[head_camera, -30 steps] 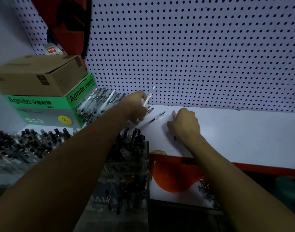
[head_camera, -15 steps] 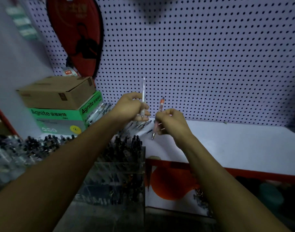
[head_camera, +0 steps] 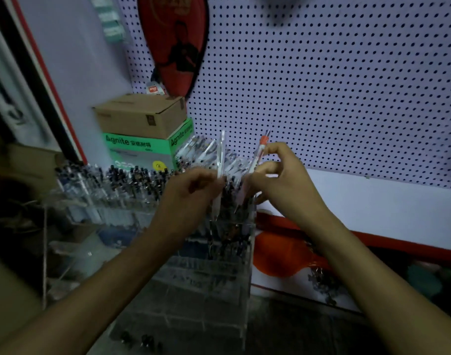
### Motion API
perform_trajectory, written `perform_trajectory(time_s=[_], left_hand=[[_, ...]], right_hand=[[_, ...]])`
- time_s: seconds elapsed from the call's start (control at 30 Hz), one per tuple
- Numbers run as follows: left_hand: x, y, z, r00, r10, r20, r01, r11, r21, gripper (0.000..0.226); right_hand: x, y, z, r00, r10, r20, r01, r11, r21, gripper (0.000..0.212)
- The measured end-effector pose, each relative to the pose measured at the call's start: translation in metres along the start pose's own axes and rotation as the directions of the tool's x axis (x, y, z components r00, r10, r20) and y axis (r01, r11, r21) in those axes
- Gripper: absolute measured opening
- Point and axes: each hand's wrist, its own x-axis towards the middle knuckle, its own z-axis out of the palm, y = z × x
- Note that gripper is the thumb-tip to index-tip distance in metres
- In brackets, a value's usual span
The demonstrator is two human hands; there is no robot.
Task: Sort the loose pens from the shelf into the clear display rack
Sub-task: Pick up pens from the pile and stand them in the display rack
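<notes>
My left hand [head_camera: 191, 190] grips a clear white pen [head_camera: 221, 156] upright, its tip down over the clear display rack [head_camera: 214, 275]. My right hand [head_camera: 283, 183] pinches a pen with a red top [head_camera: 258, 155], also nearly upright, just right of the first. Both pens hang above the rack's top right compartment, which is full of dark-capped pens. Behind the hands a pile of loose pens [head_camera: 201, 149] lies on the white shelf [head_camera: 373, 201].
A brown carton [head_camera: 139, 116] sits on a green Agnite box [head_camera: 142, 149] at the shelf's back left. A pegboard [head_camera: 334, 85] forms the back wall, with a red racket case [head_camera: 173, 44] hanging on it. More pen racks [head_camera: 104, 185] stand to the left.
Both hands lifted a pen each off the shelf and drew them back toward me, over the rack. The view has swung left and down.
</notes>
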Motion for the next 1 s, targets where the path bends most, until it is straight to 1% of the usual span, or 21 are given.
perform_trajectory(time_s=[0.03, 0.07, 0.13, 0.2, 0.33, 0.43, 0.53, 0.6, 0.67, 0.73, 0.8, 0.83, 0.9, 0.93, 1.0], left_hand=[[-0.005, -0.006, -0.004, 1.0, -0.002, -0.017, 0.003, 0.999, 0.036, 0.013], [-0.01, -0.012, -0.007, 1.0, 0.002, -0.03, 0.001, 0.996, 0.094, 0.01], [-0.017, -0.028, -0.012, 1.0, 0.002, -0.016, 0.002, 0.973, 0.232, 0.013], [-0.021, -0.042, -0.014, 1.0, -0.029, 0.009, 0.025, 0.955, 0.295, 0.017], [-0.024, -0.061, -0.013, 0.996, -0.065, 0.056, 0.041, 0.934, 0.355, 0.02], [-0.026, -0.074, -0.01, 0.987, -0.108, 0.121, 0.04, 0.884, 0.466, 0.016], [-0.027, -0.084, -0.003, 0.961, -0.151, 0.233, -0.024, 0.792, 0.61, 0.008], [-0.027, -0.086, 0.0, 0.949, -0.176, 0.262, -0.044, 0.749, 0.661, 0.013], [-0.026, -0.083, 0.002, 0.951, -0.163, 0.261, -0.059, 0.736, 0.674, 0.014], [-0.026, -0.077, 0.001, 0.967, -0.106, 0.231, -0.065, 0.775, 0.628, 0.01], [-0.026, -0.07, -0.001, 0.986, -0.038, 0.164, -0.066, 0.809, 0.584, 0.014], [-0.026, -0.068, -0.002, 0.991, -0.012, 0.136, -0.067, 0.825, 0.562, 0.016], [-0.024, -0.065, -0.003, 0.993, 0.01, 0.12, -0.074, 0.836, 0.544, 0.017], [-0.023, -0.066, -0.003, 0.993, 0.007, 0.12, -0.073, 0.826, 0.559, 0.017], [-0.022, -0.068, -0.003, 0.993, -0.011, 0.118, -0.063, 0.798, 0.599, 0.017]], right_hand=[[-0.005, 0.004, 0.006, 0.999, -0.015, 0.031, 0.016, 0.999, -0.045, 0.027], [-0.009, 0.009, 0.012, 0.997, -0.036, 0.065, 0.043, 0.993, -0.108, 0.024], [-0.013, 0.017, 0.021, 0.988, -0.087, 0.126, 0.117, 0.959, -0.257, 0.019], [-0.015, 0.023, 0.026, 0.979, -0.12, 0.164, 0.172, 0.918, -0.356, 0.02], [-0.018, 0.036, 0.03, 0.959, -0.185, 0.213, 0.264, 0.856, -0.445, 0.016], [-0.018, 0.044, 0.033, 0.947, -0.19, 0.259, 0.301, 0.802, -0.515, 0.019], [-0.017, 0.052, 0.032, 0.946, -0.157, 0.282, 0.287, 0.81, -0.511, 0.013], [-0.017, 0.053, 0.031, 0.946, -0.168, 0.276, 0.289, 0.823, -0.49, 0.013], [-0.018, 0.052, 0.032, 0.946, -0.2, 0.254, 0.299, 0.842, -0.449, 0.013], [-0.018, 0.05, 0.033, 0.947, -0.227, 0.229, 0.307, 0.851, -0.426, 0.011], [-0.017, 0.05, 0.035, 0.947, -0.222, 0.234, 0.308, 0.836, -0.455, 0.011], [-0.015, 0.051, 0.037, 0.947, -0.194, 0.254, 0.299, 0.818, -0.491, 0.012], [-0.011, 0.055, 0.042, 0.943, -0.091, 0.32, 0.268, 0.775, -0.572, 0.013], [-0.01, 0.057, 0.045, 0.937, -0.038, 0.347, 0.253, 0.757, -0.602, 0.014], [-0.009, 0.059, 0.051, 0.934, -0.005, 0.356, 0.24, 0.749, -0.618, 0.014]])
